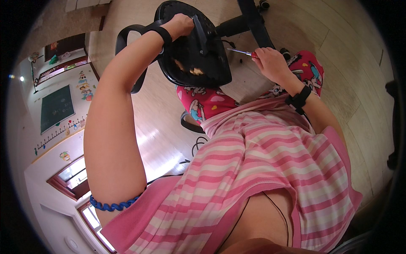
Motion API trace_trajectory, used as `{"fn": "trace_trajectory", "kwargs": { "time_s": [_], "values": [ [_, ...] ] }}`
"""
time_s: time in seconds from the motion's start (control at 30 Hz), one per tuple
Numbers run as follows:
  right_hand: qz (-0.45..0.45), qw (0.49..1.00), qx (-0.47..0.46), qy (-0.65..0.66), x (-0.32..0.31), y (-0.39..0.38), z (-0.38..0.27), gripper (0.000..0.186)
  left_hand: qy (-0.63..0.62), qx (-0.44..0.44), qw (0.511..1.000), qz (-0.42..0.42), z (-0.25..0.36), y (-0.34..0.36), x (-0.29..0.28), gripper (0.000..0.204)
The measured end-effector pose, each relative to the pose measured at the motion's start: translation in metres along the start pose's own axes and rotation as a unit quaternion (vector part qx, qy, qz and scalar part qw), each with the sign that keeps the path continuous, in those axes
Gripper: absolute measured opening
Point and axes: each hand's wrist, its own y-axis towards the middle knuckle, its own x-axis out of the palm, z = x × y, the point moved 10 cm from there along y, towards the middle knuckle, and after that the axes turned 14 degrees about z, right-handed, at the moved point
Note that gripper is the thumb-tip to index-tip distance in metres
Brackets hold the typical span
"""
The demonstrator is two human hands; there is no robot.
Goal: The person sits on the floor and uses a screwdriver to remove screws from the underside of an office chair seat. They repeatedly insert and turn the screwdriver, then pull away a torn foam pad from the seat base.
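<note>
Your left hand (pixel 181 24) grips the top edge of the upturned black chair seat (pixel 196 51), which rests against your knees above the wooden floor (pixel 347 63). Your right hand (pixel 272 61) is closed around a red-handled screwdriver (pixel 242 52), its tip aimed at the seat's underside. If the seat tilts, the tip could slip and jab your leg. A dark green board (pixel 57 108) hangs on the wall at left.

Clad in a pink-and-white striped top (pixel 262 169) with solid pink edging. Patterned red-pink shorts (pixel 207 101) with cartoon figures underneath. Black strap on left wrist (pixel 163 33), another black band on right wrist (pixel 299 99). Blue coiled band (pixel 112 206) round the left upper arm. Thin black cord (pixel 279 207) along the near hem.
</note>
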Motion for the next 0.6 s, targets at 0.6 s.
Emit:
{"fn": "trace_trajectory", "kwargs": {
  "time_s": [0.6],
  "values": [
    [0.005, 1.000, 0.009, 0.022, -0.003, 0.000, -0.002, 0.018, -0.657, -0.075, 0.703, 0.263, 0.013, -0.150, -0.133, 0.020]
  ]
}}
